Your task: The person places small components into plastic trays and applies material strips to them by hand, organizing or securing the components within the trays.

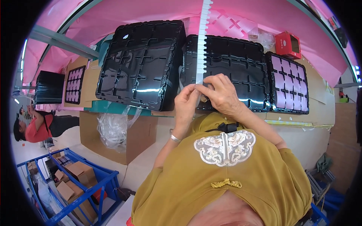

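A long white notched plastic strip (202, 41) stands up from my hands toward the top of the view. My left hand (186, 102) and my right hand (221, 93) pinch its lower end together, fingertips touching. A silver bracelet circles my left wrist. Behind the hands lie a stack of glossy black moulded trays (141, 64) on the left and another black tray stack (235, 64) in the middle. My mustard-yellow top with a white embroidered patch fills the lower view.
A black tray with pink inserts (288, 84) lies at right, a red box (287, 44) behind it. Pink sheeting covers the bench back. A cardboard box holding clear plastic (113, 130) stands below the bench. A blue cart with cartons (71, 180) sits lower left. Another person (36, 128) is at far left.
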Tool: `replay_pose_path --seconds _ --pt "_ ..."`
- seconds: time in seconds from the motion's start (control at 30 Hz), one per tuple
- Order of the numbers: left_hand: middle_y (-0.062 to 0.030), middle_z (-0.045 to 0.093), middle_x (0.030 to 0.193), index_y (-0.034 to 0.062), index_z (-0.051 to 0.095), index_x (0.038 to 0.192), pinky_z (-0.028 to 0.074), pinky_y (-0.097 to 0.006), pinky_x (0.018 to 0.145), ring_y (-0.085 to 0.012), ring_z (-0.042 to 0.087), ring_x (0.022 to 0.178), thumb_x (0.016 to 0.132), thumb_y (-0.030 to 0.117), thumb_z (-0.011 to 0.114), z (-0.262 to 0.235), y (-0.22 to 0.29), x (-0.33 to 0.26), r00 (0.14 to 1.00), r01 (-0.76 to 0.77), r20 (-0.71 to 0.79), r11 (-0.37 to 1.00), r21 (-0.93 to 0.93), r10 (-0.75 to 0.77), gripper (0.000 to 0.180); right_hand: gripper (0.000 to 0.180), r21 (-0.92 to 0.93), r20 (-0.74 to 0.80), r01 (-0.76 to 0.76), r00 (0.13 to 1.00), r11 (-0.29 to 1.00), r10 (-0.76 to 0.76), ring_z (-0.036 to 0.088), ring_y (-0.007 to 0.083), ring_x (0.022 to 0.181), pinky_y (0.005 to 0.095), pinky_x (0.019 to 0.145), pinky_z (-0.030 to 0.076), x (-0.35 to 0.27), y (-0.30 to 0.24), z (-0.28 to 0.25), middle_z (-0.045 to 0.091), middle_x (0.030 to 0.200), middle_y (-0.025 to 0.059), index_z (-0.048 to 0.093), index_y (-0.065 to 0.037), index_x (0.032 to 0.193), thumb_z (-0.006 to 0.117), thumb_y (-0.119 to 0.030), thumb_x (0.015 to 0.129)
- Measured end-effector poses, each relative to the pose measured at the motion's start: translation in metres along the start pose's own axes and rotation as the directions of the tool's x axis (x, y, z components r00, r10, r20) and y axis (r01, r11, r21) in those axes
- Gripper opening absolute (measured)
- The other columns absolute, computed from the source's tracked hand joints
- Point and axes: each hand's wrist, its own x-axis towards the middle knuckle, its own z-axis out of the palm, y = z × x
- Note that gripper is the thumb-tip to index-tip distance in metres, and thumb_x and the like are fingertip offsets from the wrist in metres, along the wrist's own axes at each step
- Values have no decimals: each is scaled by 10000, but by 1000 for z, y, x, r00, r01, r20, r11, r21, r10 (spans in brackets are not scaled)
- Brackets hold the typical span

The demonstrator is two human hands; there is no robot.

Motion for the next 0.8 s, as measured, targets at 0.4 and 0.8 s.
replay_pose_path --seconds 0.4,0.8 --pt "-27 686 875 -7 651 1058 462 -183 640 -53 612 738 956 123 585 1 10 7 997 65 -36 998 19 -64 177 322 790 110 -397 842 468 528 541 149 1064 270 904 419 2 31 -9 580 1130 61 707 -33 1018 455 81 854" --pt "-16 668 910 -24 647 1064 465 -193 706 -43 579 800 953 68 557 7 26 4 999 -28 -37 999 27 29 170 387 -38 -27 2 1000 999 -3 527 261 964 383 796 423 7 3 -9 570 980 54 695 -89 1049 664 -55 665"
